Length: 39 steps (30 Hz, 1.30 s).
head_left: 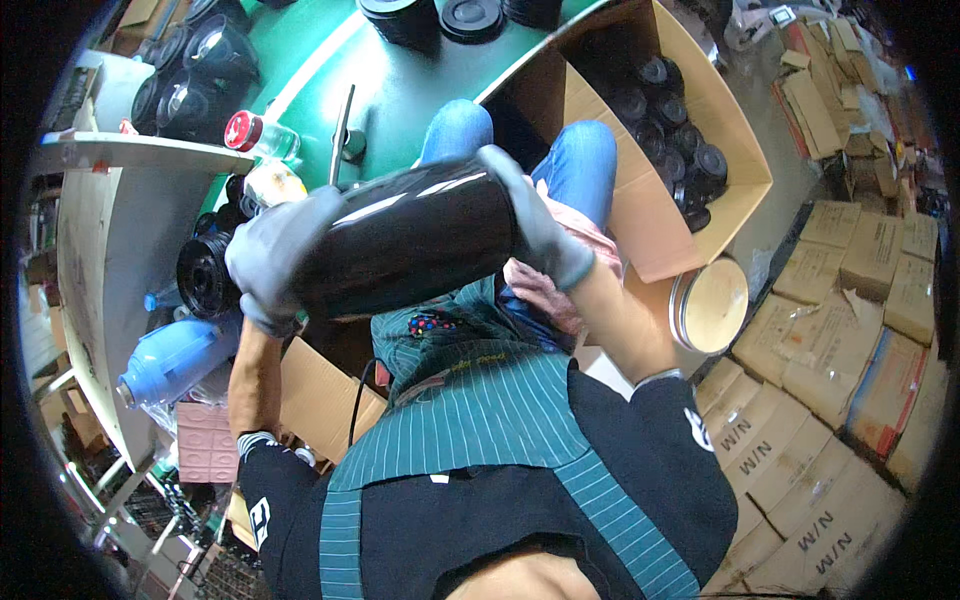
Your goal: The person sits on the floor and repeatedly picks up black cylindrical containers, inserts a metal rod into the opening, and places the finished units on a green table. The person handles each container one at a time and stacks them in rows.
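A large glossy black cylinder is held sideways above my lap, its two ends between my gloved hands. My left hand, in a grey glove, is closed around its left end. The right end is gripped by my right hand, also grey-gloved, with some of the fingers hidden behind it. Below my right wrist a pink cloth lies over my lap. Just left of my left hand is a black ribbed round part. Neither end face of the cylinder can be seen.
Ahead is a green tabletop with stacked black lids and a red-capped clear jar. An open cardboard box of black round parts stands at right. A blue flask lies at left; flattened cartons cover the right floor.
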Motion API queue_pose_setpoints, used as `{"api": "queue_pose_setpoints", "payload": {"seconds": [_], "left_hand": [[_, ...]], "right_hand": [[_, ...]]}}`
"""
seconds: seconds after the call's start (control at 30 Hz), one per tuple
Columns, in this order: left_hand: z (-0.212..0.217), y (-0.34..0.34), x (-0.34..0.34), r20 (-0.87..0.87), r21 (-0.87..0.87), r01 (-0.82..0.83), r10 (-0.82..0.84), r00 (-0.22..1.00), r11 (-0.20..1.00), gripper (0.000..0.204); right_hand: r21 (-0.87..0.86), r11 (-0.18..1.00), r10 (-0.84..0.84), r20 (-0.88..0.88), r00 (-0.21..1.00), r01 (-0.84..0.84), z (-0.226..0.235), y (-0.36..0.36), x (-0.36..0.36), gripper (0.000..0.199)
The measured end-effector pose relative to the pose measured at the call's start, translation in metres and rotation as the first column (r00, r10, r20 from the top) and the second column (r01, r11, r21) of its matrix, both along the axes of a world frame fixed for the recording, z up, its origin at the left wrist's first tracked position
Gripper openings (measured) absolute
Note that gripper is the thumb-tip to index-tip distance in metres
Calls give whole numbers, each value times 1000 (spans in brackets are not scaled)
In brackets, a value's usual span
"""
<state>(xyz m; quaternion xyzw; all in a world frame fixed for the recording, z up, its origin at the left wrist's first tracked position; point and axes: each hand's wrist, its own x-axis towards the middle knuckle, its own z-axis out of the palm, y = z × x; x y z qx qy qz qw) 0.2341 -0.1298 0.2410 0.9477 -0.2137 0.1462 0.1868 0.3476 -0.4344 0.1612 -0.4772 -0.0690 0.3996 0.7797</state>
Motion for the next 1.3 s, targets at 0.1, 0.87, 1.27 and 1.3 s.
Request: {"api": "queue_pose_setpoints", "payload": {"seconds": [0.1, 0.87, 1.27, 1.3], "left_hand": [[32, -4, 16, 17, 554, 344, -423, 906, 758, 36], [-28, 23, 11, -588, -757, -412, -253, 769, 508, 42], [-28, -89, 27, 7, -332, -143, 154, 988, 932, 55], [-46, -103, 31, -32, -490, -65, 56, 998, 869, 56]], "right_hand": [[-583, 803, 384, 345, 856, -125, -10, -19, 1, 84], [241, 875, -469, 636, 613, 419, 26, -15, -55, 79], [-58, 948, -251, 470, 846, 314, 34, -76, 6, 76], [-110, 952, -199, 489, 849, 286, 48, -91, 22, 75]]}}
